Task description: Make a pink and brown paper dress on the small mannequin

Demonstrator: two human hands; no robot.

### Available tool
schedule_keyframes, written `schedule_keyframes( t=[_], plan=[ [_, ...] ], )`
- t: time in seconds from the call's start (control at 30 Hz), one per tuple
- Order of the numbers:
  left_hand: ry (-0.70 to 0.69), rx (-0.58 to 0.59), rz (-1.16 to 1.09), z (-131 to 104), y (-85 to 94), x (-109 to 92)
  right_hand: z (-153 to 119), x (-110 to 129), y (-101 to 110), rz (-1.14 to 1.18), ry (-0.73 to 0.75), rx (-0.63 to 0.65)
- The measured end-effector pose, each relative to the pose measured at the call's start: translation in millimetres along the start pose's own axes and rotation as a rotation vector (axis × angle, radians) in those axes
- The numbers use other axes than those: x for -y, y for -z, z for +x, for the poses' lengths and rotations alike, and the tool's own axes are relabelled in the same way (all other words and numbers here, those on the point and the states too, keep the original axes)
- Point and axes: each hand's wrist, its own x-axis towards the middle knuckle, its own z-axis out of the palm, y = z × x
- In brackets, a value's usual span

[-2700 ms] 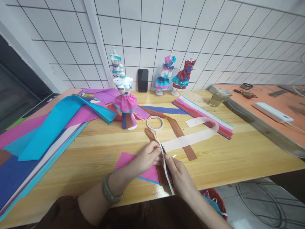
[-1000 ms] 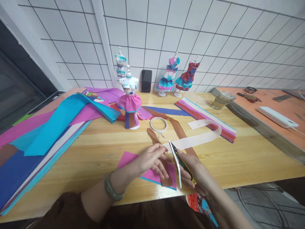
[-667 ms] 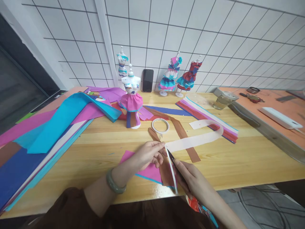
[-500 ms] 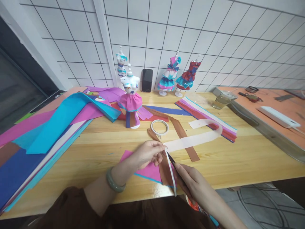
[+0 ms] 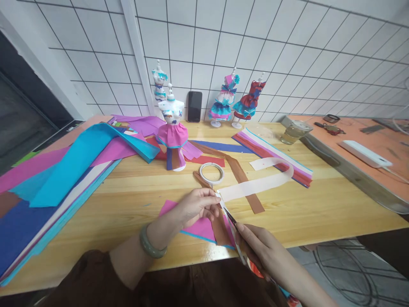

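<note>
My left hand (image 5: 201,204) is closed in a pinch on the end of a whitish paper strip (image 5: 258,186), which curls away to the right over the table. In my right hand (image 5: 260,247) is a pair of dark scissors (image 5: 230,217), tips just beside my left fingertips; the handles are mostly covered by my fingers. A narrow white strip (image 5: 240,252) dangles by the scissors toward the table edge. Beneath the hands lie a pink sheet (image 5: 198,230) edged in blue and a brown strip (image 5: 220,232). A roll of white tape (image 5: 202,174) rests just beyond my left hand.
A small dress form (image 5: 172,111) wearing a pink skirt stands ahead, with more dressed forms (image 5: 222,108) and a phone (image 5: 194,106) by the tiled wall. Coloured paper (image 5: 73,162) covers the left side. A cup (image 5: 294,132) stands right, near a white power bank (image 5: 364,153).
The narrow white strip has swung from hanging below my left fingers to slanting down along the scissors toward the right. The scissor tips have moved slightly; the view has shifted a little.
</note>
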Motion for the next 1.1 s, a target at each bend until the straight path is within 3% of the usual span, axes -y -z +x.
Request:
schedule_keyframes(
  t=[0.23, 0.4, 0.63, 0.9, 1.0, 1.1],
  plan=[
    [0.012, 0.011, -0.077, 0.1, 1.8, 3.3, 0.8, 1.1, 0.0, 0.016, -0.011, 0.018],
    [-0.042, -0.068, -0.165, 1.1, 7.0, 1.6, -3.6, 2.7, 0.9, 0.04, -0.019, 0.057],
    [-0.013, -0.018, -0.093, -0.8, 2.6, -1.3, -9.0, 2.9, 4.9, 0.089, -0.068, 0.101],
    [0.015, -0.027, -0.072, 0.6, 4.3, 0.2, -21.4, -8.3, 41.2, -0.06, -0.257, 0.294],
    [0.023, -0.041, -0.069, 0.8, 4.1, 0.5, -25.7, -5.2, 53.3, -0.098, -0.259, 0.277],
    [0.017, -0.039, -0.059, 0.6, 3.2, 0.8, -23.2, 4.0, 49.6, 0.0, -0.168, 0.22]
  ],
)
